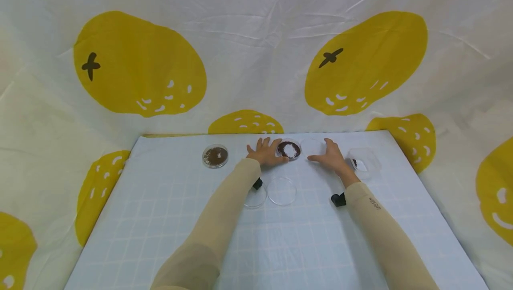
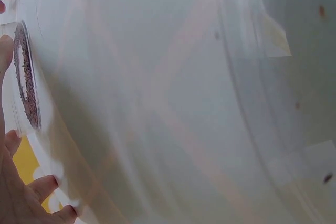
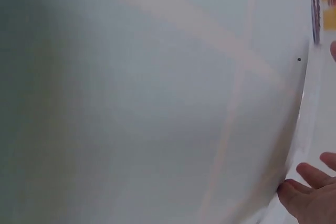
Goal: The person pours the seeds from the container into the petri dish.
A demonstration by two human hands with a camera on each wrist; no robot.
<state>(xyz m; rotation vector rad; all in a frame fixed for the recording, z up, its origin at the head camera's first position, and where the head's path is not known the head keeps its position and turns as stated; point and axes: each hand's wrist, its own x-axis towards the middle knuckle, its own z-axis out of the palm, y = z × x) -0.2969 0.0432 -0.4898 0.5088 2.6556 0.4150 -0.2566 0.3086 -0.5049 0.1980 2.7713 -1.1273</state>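
Note:
My left hand (image 1: 266, 153) grips a clear petri dish (image 1: 289, 149) holding dark brown grains with a white patch in the middle. Its thumb lies at the near side and the index finger at the far side, while the other fingers spread out. In the left wrist view, the thumb (image 2: 5, 53) touches the rim of that dish. My right hand (image 1: 331, 156) is spread beside a faint clear round dish or lid (image 1: 312, 140); whether it touches the lid is unclear. Extended fingers (image 3: 310, 177) of that hand show in the right wrist view.
Another petri dish (image 1: 215, 156) with brown grains and white bits stands at left. Two clear round lids (image 1: 282, 191) lie nearer me, one partly behind the left sleeve. A transparent box (image 1: 370, 158) with white and dark contents sits at right. Behind the table (image 1: 180, 218) hangs a patterned cloth.

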